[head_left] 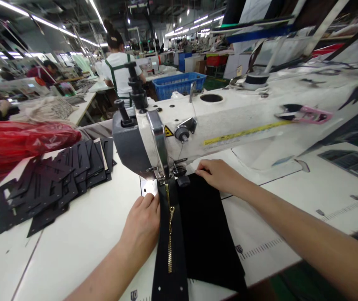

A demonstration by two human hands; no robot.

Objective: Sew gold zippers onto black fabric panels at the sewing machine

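A black strip with a gold zipper lies lengthwise under the sewing machine's needle area, its upper end at the presser foot. Along its right side spreads a black fabric piece. My left hand grips the strip's left edge with bent fingers held together; its fingertips are partly hidden. At the fabric's upper right corner, beside the needle area, my right hand pinches the edge between thumb and fingers. The zipper's gold pull hangs partway down the strip. The sewing machine stands over the work.
Several dark cut pieces with slots are piled at left, near a red plastic bag. Pink-handled snips rest on the machine arm. Behind stand a blue basket and a person in a white shirt.
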